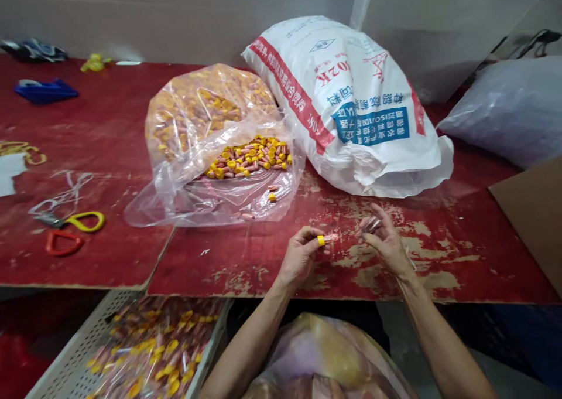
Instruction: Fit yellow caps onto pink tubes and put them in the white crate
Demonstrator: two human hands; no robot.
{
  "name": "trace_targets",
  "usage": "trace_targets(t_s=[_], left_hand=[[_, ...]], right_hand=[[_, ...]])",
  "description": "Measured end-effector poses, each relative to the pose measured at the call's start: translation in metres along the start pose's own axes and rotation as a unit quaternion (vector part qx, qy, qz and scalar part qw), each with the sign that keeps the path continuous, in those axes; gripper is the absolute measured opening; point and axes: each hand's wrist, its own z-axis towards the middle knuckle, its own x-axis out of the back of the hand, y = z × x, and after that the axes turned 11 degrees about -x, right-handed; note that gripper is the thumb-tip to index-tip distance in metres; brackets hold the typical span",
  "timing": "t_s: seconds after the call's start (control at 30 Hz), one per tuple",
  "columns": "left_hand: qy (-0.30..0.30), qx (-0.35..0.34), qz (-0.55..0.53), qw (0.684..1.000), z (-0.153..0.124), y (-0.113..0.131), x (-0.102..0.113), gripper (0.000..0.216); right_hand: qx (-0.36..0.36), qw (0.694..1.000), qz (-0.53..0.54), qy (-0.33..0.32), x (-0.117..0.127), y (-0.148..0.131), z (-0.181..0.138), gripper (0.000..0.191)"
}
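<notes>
My left hand (301, 257) pinches a small piece with a yellow cap (321, 241) and a pinkish patterned body pointing right. Facing it, my right hand (390, 248) has its fingers closed on a small clear plastic tube (371, 224), slightly blurred. The two pieces are apart, above the worn red tabletop. Beyond my left hand lies an open clear plastic bag (175, 173) full of the same yellow-capped pieces (254, 154). A few loose ones lie near its mouth.
A large white woven sack (364, 94) leans behind the bag. Scissors (72, 229) and white string (72, 191) lie at left, with a blue tape dispenser (46, 90) farther back. A white crate (94, 328) of capped tubes stands below the table edge. Cardboard (533, 211) borders the right.
</notes>
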Motion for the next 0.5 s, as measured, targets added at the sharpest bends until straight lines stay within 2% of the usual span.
trace_targets(t_s=[0.07, 0.13, 0.3, 0.4, 0.5], left_hand=[[0.004, 0.009, -0.001, 1.0, -0.007, 0.0, 0.003, 0.034], [0.013, 0.014, -0.006, 1.0, -0.013, 0.0, 0.006, 0.037], [0.01, 0.006, 0.024, 1.0, -0.023, -0.003, 0.008, 0.039], [-0.009, 0.022, 0.057, 0.998, -0.023, -0.006, 0.015, 0.041], [-0.061, 0.061, 0.084, 0.993, -0.023, -0.004, 0.032, 0.043]], right_hand=[[-0.006, 0.999, 0.051, 0.017, -0.015, 0.002, -0.003, 0.047], [-0.009, 0.998, 0.056, 0.01, -0.027, 0.004, -0.006, 0.039], [-0.026, 0.994, 0.004, -0.104, -0.049, 0.007, -0.019, 0.034], [-0.059, 0.989, -0.026, -0.137, -0.057, 0.011, -0.026, 0.032], [-0.111, 0.984, -0.029, -0.134, -0.065, 0.018, -0.031, 0.036]])
